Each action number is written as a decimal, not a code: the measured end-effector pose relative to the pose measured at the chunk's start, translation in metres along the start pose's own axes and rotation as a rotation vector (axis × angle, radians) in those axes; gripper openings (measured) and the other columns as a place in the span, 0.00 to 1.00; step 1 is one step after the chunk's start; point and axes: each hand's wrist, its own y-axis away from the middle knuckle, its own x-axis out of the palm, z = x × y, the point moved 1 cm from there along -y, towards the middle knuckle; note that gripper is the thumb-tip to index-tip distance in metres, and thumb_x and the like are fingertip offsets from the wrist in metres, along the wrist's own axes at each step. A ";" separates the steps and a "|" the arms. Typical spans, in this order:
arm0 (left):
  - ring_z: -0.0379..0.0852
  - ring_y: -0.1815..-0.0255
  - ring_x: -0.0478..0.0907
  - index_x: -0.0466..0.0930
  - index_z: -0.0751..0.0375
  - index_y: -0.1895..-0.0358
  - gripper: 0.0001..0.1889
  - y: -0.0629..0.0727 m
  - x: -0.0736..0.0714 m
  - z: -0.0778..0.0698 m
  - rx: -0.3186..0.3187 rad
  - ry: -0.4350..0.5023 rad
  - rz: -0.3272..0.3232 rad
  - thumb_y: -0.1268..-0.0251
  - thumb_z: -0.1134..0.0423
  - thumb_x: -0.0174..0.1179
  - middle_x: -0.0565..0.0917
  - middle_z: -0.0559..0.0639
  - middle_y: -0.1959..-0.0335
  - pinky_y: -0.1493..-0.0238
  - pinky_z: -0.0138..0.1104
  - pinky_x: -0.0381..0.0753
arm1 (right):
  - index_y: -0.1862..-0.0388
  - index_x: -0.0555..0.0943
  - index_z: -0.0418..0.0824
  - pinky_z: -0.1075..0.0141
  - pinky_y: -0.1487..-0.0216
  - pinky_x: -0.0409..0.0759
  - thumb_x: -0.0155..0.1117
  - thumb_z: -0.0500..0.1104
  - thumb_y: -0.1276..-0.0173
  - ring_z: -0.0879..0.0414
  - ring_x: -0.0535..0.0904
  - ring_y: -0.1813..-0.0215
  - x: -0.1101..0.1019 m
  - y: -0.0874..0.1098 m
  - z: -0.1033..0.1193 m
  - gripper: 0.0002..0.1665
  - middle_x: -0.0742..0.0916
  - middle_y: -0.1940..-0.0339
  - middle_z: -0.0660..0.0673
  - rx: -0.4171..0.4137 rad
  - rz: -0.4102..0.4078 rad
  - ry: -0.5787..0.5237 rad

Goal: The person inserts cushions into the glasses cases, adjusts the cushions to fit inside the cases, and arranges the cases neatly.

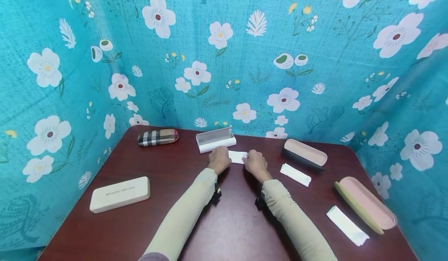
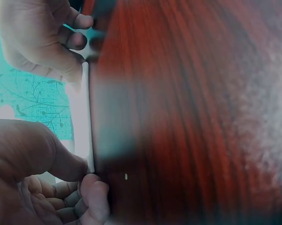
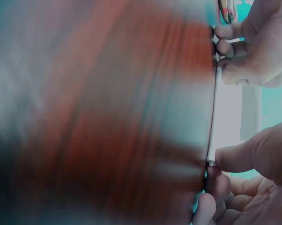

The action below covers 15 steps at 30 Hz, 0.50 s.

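A folded white cloth strip [image 1: 237,157] lies across between my two hands, in front of an open white glasses case [image 1: 216,139]. Its left end is pinched between thumb and fingers of my left hand [image 1: 219,160]. My right hand [image 1: 256,163] pinches the other end. In the left wrist view the front fold of the strip [image 2: 85,117] runs straight, low over the wood. From the right wrist, the thumb [image 3: 234,158] presses on top of the strip's corner, with the fingertips curled at its edge.
Right of my hands stand a black open case [image 1: 306,153] and a green-and-pink open case [image 1: 367,202], each beside a folded white cloth [image 1: 295,174], [image 1: 347,225]. At left lie a closed cream case [image 1: 120,194] and a plaid case [image 1: 158,137]. A floral curtain [image 1: 217,58] hangs behind the table [image 1: 231,230].
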 end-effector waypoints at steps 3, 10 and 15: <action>0.54 0.64 0.85 0.78 0.59 0.77 0.08 0.001 0.000 0.003 -0.006 0.003 -0.022 0.42 0.65 0.65 0.86 0.56 0.68 0.64 0.48 0.84 | 0.87 0.66 0.44 0.57 0.70 0.67 0.65 0.46 0.28 0.51 0.69 0.75 0.003 0.001 0.003 0.28 0.66 0.85 0.51 -0.018 -0.001 0.012; 0.53 0.67 0.83 0.75 0.58 0.81 0.12 0.003 -0.001 0.008 0.013 0.031 -0.048 0.44 0.65 0.67 0.84 0.54 0.73 0.67 0.47 0.82 | 0.82 0.75 0.41 0.56 0.67 0.70 0.65 0.45 0.28 0.49 0.75 0.72 0.004 0.000 0.005 0.21 0.77 0.80 0.46 -0.029 0.003 0.050; 0.51 0.69 0.81 0.72 0.56 0.83 0.14 0.006 -0.001 0.008 0.020 0.058 -0.057 0.44 0.65 0.66 0.82 0.53 0.75 0.68 0.47 0.80 | 0.78 0.78 0.41 0.56 0.64 0.72 0.64 0.44 0.27 0.49 0.77 0.69 0.005 0.000 0.001 0.18 0.80 0.76 0.45 -0.019 0.033 0.059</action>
